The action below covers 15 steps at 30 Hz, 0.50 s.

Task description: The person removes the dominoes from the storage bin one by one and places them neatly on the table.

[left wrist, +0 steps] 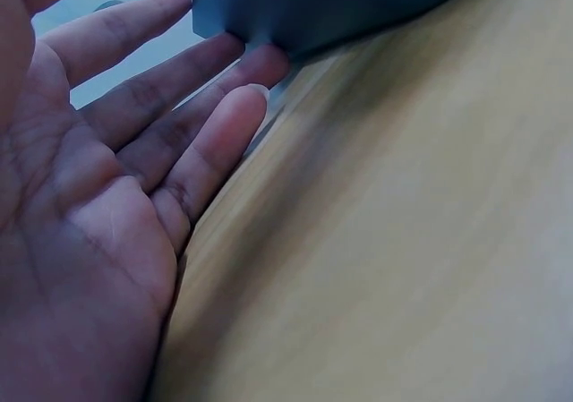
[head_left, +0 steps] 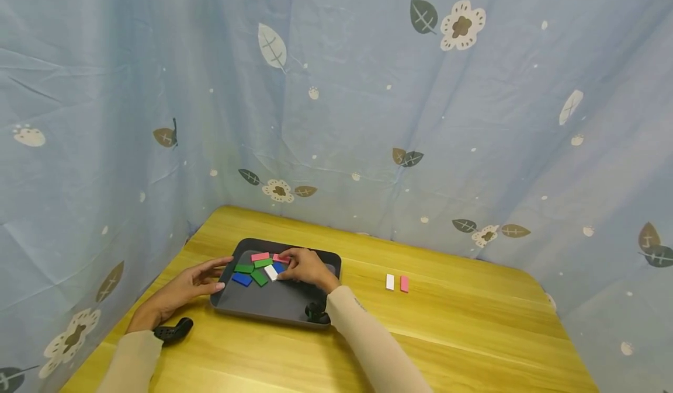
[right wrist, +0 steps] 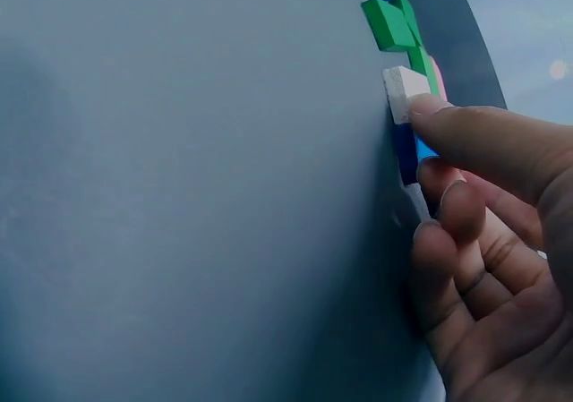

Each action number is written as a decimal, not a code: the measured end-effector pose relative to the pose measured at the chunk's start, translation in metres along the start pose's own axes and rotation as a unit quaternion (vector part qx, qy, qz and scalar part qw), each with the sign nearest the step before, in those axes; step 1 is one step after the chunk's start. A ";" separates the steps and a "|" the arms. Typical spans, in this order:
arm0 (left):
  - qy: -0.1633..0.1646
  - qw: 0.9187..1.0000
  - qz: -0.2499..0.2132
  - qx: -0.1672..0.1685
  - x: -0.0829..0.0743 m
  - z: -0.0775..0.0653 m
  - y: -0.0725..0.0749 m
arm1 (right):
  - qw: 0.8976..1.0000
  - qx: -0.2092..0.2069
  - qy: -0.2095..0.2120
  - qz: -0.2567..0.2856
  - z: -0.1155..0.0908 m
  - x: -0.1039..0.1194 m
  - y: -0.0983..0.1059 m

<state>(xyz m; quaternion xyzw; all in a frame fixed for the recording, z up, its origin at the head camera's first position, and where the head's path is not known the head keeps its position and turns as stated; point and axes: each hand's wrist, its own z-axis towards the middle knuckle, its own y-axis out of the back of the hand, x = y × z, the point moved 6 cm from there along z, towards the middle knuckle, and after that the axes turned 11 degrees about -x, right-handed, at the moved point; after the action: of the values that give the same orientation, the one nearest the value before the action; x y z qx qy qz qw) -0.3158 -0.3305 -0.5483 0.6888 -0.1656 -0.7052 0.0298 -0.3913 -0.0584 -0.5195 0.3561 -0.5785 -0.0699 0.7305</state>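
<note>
A dark grey tray (head_left: 263, 308) holds several small domino-like blocks. My left hand (head_left: 181, 288) is at the tray's left side with fingers spread. In the left wrist view, fingertips of the left hand (left wrist: 134, 169) touch the tray wall (left wrist: 331, 8). Over the blocks is my right hand (head_left: 310, 269), fingers bent. In the right wrist view, the right thumb (right wrist: 483, 142) touches a white block (right wrist: 405, 96), beside a blue block (right wrist: 406, 151). The fingers partly hide the blue block and a pink block (head_left: 280, 258); whether they grip one, I cannot tell.
Green blocks (head_left: 259, 277), another blue block (head_left: 242, 279) and a pink block (head_left: 260, 257) lie in the tray. On the wooden table (head_left: 473, 334), right of the tray, lie a white block (head_left: 390, 282) and a pink block (head_left: 404, 284). A patterned curtain (head_left: 342, 101) borders the table.
</note>
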 end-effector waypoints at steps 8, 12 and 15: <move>0.001 1.000 -0.003 0.000 0.001 0.001 0.001 | 0.999 0.023 0.008 -0.039 0.002 0.002 0.000; -0.001 1.000 -0.003 0.000 0.001 0.001 0.000 | 0.999 0.036 -0.003 -0.036 0.001 0.002 0.000; -0.002 1.000 -0.004 0.000 0.000 0.000 0.000 | 0.998 0.050 -0.011 -0.035 0.000 0.002 0.001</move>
<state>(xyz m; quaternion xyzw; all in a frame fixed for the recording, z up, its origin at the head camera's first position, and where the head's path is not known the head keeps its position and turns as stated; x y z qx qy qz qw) -0.3162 -0.3308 -0.5483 0.6882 -0.1630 -0.7065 0.0262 -0.3908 -0.0584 -0.5174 0.4116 -0.5760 -0.0707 0.7027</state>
